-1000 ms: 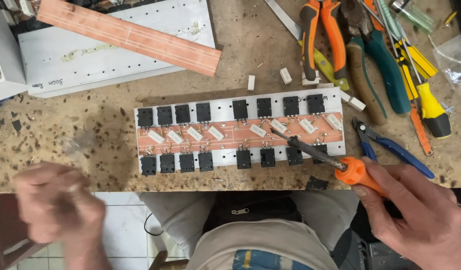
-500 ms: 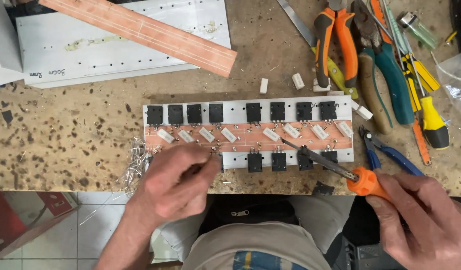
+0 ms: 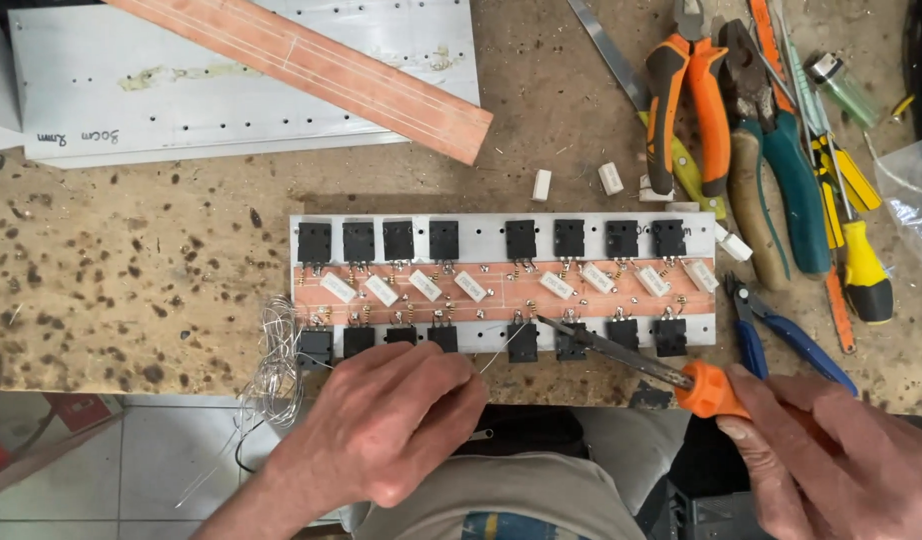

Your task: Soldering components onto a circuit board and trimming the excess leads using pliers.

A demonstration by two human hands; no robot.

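A metal board (image 3: 481, 228) lies near the bench's front edge, with a copper strip, two rows of black transistors and several white resistors. My left hand (image 3: 381, 420) rests at the board's front edge, pinching a thin solder wire (image 3: 503, 350) that points at the front row. A loose coil of the same wire (image 3: 271, 375) hangs over the bench edge beside it. My right hand (image 3: 831, 450) grips the orange handle of a soldering iron (image 3: 621, 357). Its tip touches the front row near the board's middle, close to the wire's end.
Orange pliers (image 3: 686, 100), teal-handled pliers (image 3: 791, 180), a yellow screwdriver (image 3: 863, 262) and blue cutters (image 3: 786, 335) lie at the right. A grey metal plate (image 3: 181, 110) under a copper-clad strip (image 3: 311, 65) sits at the back left. Loose white resistors (image 3: 542, 185) lie behind the board.
My left hand came up from below the bench to the board's front edge with the wire. The iron's tip shifted left and toward me, onto the front row.
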